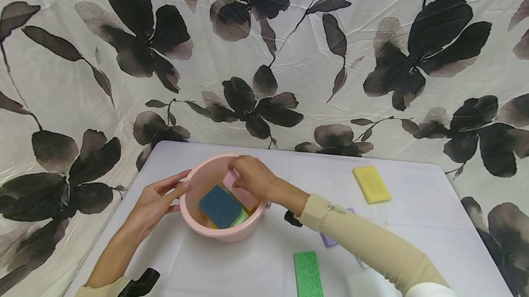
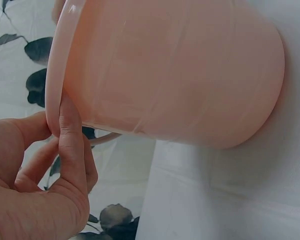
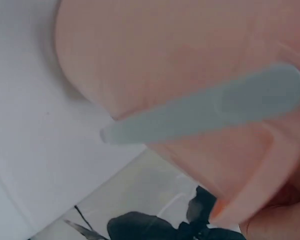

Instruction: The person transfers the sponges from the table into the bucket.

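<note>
A pink bowl [image 1: 223, 230] sits near the table's [image 1: 434, 223] front-left part. The left hand [image 1: 154, 200] steadies its rim, fingers straight against the outside wall. The right hand [image 1: 252, 176] reaches inside, fingers curled round a pink sponge [image 1: 244, 196] beside a blue sponge [image 1: 219, 206]. The sponges look light, soft and squashy, best pinched by their edges; the bowl seems stiff, smooth plastic that could slide.

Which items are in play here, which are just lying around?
In play: pink bowl, left hand on its rim, right hand on a pink sponge, blue sponge.
Lying about: yellow sponge, green sponge, purple sponge.
</note>
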Demonstrator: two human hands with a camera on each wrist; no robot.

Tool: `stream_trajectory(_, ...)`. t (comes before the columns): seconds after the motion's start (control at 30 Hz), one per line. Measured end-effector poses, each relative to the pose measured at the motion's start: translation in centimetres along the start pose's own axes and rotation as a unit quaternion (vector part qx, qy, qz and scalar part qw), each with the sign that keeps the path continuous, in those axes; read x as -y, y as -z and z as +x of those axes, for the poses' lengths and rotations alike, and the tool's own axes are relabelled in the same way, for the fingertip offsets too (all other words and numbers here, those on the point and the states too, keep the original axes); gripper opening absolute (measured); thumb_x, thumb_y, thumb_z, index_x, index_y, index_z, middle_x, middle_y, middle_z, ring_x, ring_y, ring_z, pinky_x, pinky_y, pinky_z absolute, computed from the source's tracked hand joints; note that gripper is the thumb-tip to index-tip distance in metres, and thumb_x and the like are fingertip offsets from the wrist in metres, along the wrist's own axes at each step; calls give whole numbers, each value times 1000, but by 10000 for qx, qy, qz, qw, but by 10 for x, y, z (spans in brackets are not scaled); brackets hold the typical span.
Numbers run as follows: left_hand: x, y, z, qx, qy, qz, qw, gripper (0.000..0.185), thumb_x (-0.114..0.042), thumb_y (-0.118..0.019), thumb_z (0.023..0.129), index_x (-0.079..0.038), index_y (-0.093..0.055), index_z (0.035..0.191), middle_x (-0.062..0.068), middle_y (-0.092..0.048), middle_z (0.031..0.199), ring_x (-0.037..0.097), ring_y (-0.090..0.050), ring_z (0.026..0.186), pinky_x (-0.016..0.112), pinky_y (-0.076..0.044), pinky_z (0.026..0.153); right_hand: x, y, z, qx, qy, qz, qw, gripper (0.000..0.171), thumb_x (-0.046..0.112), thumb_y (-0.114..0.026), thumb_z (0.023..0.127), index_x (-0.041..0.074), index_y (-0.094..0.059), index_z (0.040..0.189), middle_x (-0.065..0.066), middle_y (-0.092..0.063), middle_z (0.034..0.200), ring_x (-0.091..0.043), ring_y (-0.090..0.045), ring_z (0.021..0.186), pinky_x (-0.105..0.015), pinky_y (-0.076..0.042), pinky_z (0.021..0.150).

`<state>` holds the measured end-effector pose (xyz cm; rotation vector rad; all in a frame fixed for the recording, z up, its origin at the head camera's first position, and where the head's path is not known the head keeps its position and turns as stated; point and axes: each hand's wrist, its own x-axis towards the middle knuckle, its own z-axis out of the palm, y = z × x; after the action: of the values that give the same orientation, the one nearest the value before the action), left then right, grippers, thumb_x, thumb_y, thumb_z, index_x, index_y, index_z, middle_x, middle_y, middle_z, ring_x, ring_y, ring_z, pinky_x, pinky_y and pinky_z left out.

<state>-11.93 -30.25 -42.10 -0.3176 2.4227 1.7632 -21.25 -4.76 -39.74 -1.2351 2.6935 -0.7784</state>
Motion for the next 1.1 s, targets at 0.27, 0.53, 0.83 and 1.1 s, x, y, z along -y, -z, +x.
stream_trajectory(0.27,-1,-1,0,9,47,51,10000,71,-48,-68,97,-15,-45,157,7,-60,126,1,-62,100,25,-60,81,1,-13,-1,-43,220,-499,9985,24,1,-81,87,0,-67,107,-10,-69,99,-21,-65,93,-28,-55,82)
stream_trajectory(0.53,-4,-1,-2,-31,143,58,9999,74,-51,-69,96,-16,-46,157,4,-62,124,1,-61,102,25,-59,82,2,-15,0,19,104,-827,9965,20,3,-80,88,2,-70,106,-9,-73,96,-18,-69,87,-23,-54,75)
stream_trajectory(0.83,-4,0,-2,-44,191,-80,9998,75,-49,-70,95,-15,-45,157,8,-57,127,3,-63,99,25,-60,82,1,-5,-10,-204,261,-453,9984,13,4,-73,94,1,-68,106,-9,-69,96,-17,-61,82,-22,-51,72)
stream_trajectory(1.1,-3,-1,-1,-30,121,-46,9999,74,-49,-70,96,-14,-45,157,7,-58,124,2,-62,99,26,-60,81,1,5,-19,-397,277,112,9988,14,5,-71,96,-1,-70,109,-11,-71,98,-20,-65,87,-23,-54,74)
